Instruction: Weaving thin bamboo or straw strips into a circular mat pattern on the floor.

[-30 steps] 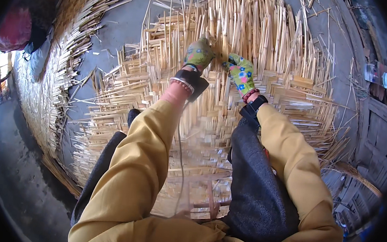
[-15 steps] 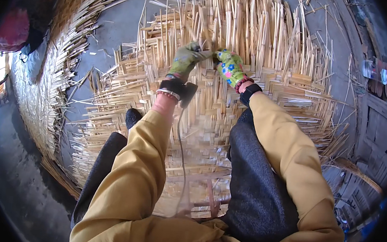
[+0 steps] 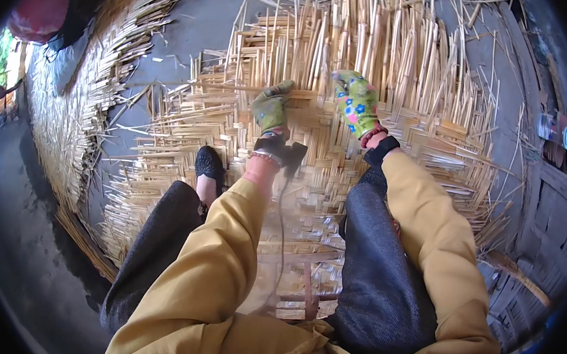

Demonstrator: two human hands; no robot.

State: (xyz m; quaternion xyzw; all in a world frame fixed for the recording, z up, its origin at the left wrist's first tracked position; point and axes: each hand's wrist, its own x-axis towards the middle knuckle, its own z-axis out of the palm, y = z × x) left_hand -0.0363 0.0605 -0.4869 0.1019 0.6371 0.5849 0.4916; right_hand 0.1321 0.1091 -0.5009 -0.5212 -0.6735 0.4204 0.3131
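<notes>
A woven mat of pale split cane strips (image 3: pixel 312 146) spreads beneath me, its loose strip ends fanning out at the far side. My left hand (image 3: pixel 272 113), in a soiled green glove, is closed on a flat cane strip (image 3: pixel 237 87) that lies crosswise over the upright ends. To its right, my right hand (image 3: pixel 356 103) wears a green flowered glove. Its fingers are curled at the base of the upright strips (image 3: pixel 367 44); what they hold, if anything, is hidden. A dark band with a cable (image 3: pixel 284 223) hanging from it is on my left wrist.
Another cane mat (image 3: pixel 62 106) lies along the left. My shoe (image 3: pixel 210 163) rests on the woven part. A broom-like bundle (image 3: pixel 519 272) sticks out at the right, near grey wooden boards (image 3: pixel 551 205). A person's red garment (image 3: pixel 40 11) shows at the upper left.
My hands have moved apart, the right one to the right. A crosswise strip now shows at my left hand. The view has shifted slightly, and more of my left shoe shows.
</notes>
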